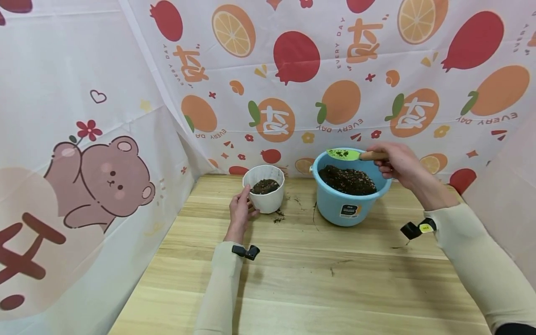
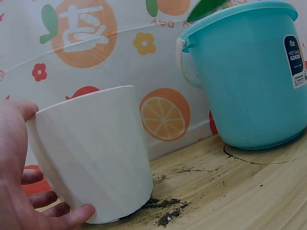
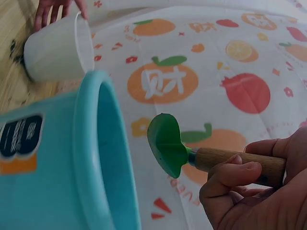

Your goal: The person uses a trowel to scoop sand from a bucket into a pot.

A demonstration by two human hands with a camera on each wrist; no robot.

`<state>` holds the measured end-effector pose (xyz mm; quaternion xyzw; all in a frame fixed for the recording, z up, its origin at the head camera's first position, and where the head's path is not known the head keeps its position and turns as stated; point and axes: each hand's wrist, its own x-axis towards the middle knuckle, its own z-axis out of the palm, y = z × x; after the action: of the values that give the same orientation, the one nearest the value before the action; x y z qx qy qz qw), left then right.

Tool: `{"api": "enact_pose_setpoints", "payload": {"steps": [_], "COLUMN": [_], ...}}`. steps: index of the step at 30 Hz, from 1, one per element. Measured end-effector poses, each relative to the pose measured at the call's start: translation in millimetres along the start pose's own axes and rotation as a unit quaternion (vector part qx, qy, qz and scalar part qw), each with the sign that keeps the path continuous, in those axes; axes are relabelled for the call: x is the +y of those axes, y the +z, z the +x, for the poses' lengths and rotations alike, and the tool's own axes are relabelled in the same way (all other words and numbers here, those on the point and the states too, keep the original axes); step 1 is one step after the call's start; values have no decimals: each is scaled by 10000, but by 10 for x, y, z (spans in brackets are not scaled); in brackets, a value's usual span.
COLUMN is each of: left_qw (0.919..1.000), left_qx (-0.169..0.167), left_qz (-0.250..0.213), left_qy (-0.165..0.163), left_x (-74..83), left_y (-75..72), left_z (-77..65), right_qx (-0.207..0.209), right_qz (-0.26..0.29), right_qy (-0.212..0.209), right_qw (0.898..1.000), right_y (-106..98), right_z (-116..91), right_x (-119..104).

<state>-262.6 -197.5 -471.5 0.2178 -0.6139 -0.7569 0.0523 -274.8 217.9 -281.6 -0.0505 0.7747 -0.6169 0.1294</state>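
My left hand [image 1: 240, 209] holds a white flower pot [image 2: 91, 153], its thumb at the rim and the other fingers against the side and lower wall. Dark soil [image 1: 265, 186] sits inside the pot. In the right wrist view, my right hand [image 3: 254, 191] grips the wooden handle of a small green garden trowel [image 3: 165, 143]. The head view has the trowel's blade above the back rim of a light blue bucket [image 1: 343, 211], with bits of soil on the blade. Dark potting soil [image 1: 347, 180] lies in the bucket.
Loose soil crumbs [image 2: 168, 211] are scattered on the wooden table [image 1: 293, 288] beside the pot and near the bucket. Behind stands a fruit-printed cloth [image 1: 301, 102], close to the bucket and pot. A bear-printed cloth [image 1: 113, 177] hangs along the left side.
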Motion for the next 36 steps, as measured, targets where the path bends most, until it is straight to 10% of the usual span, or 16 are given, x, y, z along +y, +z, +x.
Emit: {"api": "enact_pose_setpoints", "payload": {"steps": [36], "left_qw": [9997], "left_qx": [151], "left_qz": [77], "left_qy": [177], "left_x": [-18], "left_y": [13], "left_z": [-41], "right_qx": [915], "right_qz": [-2144], "right_qy": [-29], "right_qw": [9724], "right_y": [-265], "right_z": [118], "right_x": [513]}}
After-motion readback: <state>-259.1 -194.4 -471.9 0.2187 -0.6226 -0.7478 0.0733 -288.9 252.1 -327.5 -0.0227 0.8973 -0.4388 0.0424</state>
